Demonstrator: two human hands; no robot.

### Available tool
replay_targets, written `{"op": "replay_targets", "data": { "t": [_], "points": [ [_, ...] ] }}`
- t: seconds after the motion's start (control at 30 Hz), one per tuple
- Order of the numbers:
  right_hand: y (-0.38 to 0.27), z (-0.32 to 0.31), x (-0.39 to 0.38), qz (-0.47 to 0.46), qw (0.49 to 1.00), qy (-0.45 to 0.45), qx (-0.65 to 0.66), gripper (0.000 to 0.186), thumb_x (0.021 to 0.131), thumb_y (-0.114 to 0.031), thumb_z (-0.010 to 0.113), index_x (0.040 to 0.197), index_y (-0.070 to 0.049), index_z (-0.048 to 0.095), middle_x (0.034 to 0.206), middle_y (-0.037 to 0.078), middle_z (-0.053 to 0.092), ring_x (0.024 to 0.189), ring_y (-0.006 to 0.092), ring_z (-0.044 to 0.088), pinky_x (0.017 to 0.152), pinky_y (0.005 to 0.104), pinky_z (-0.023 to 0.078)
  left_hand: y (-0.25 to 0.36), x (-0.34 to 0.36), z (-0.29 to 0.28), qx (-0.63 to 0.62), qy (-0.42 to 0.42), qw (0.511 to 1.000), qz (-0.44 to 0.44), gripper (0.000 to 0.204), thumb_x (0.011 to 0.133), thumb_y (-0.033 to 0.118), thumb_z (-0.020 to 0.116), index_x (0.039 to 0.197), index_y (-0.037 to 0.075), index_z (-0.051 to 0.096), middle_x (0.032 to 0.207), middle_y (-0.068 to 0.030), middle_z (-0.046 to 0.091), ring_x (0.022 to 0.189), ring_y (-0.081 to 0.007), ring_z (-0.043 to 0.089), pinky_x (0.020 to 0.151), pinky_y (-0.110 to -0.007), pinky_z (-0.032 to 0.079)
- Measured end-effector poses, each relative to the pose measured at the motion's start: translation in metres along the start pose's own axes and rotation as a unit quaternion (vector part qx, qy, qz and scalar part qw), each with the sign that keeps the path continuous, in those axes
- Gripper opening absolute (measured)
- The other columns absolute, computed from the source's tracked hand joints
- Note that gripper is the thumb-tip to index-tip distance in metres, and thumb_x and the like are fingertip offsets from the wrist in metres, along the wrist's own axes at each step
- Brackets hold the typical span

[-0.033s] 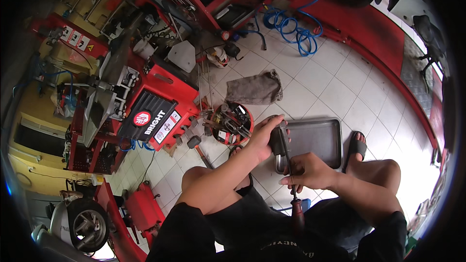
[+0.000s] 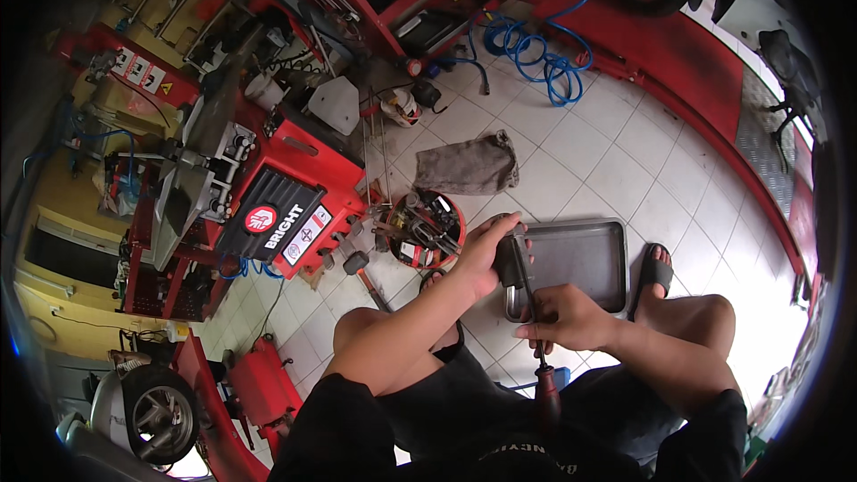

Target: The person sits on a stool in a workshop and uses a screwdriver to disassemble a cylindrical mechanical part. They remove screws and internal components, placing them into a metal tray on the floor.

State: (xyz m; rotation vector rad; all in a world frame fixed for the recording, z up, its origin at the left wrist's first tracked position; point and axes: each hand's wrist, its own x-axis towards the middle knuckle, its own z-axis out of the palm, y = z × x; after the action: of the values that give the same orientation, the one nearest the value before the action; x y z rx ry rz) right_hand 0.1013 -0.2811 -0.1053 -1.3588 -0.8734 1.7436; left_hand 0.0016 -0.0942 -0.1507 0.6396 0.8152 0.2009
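My left hand point(image 2: 491, 254) is closed around a dark, rounded metal part point(image 2: 512, 261) whose exact kind I cannot make out. A long screwdriver point(image 2: 547, 388) with a dark red handle lies along it, its handle toward my body. My right hand point(image 2: 571, 319) pinches the screwdriver's shaft, and the tip end runs up against the dark part. Both hands are held over the near left side of a grey metal tray point(image 2: 625, 259) on the floor.
Left of the tray stands a round tub of tools point(image 2: 427, 225), with a hammer point(image 2: 364, 275) beside it. A grey cloth point(image 2: 469, 163) lies beyond. A red machine point(image 2: 299, 178) is at left, a coiled blue hose point(image 2: 536, 58) at the back, a red lift platform point(image 2: 678, 54) at right.
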Motion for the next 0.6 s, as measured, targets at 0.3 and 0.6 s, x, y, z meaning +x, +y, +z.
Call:
{"op": "replay_targets", "data": {
  "t": [0.3,0.6],
  "points": [
    [0.012,-0.001,-0.004,0.004,0.990,-0.040,0.133,0.038,0.097,-0.003,0.060,0.131,0.011,0.049,0.111,0.022,0.070,0.097,0.0248,0.073,0.086,0.0352,0.061,-0.007,0.004,0.003,-0.020,-0.005,1.000,-0.002,0.019,0.095,0.022,0.068,0.105,0.007,0.062,0.097,-0.0066,0.066,0.084,-0.0227,0.067,0.075,-0.045,0.059],
    [0.016,-0.003,0.004,-0.031,0.999,0.008,-0.010,0.028,0.098,-0.016,0.067,0.113,0.006,0.060,0.080,0.007,0.067,0.071,0.0136,0.065,0.063,0.0294,0.054,-0.004,0.003,0.004,-0.030,0.017,0.999,-0.015,0.025,0.089,0.023,0.078,0.102,0.009,0.063,0.095,-0.0059,0.066,0.082,-0.0227,0.067,0.072,-0.047,0.059]
  ]
}}
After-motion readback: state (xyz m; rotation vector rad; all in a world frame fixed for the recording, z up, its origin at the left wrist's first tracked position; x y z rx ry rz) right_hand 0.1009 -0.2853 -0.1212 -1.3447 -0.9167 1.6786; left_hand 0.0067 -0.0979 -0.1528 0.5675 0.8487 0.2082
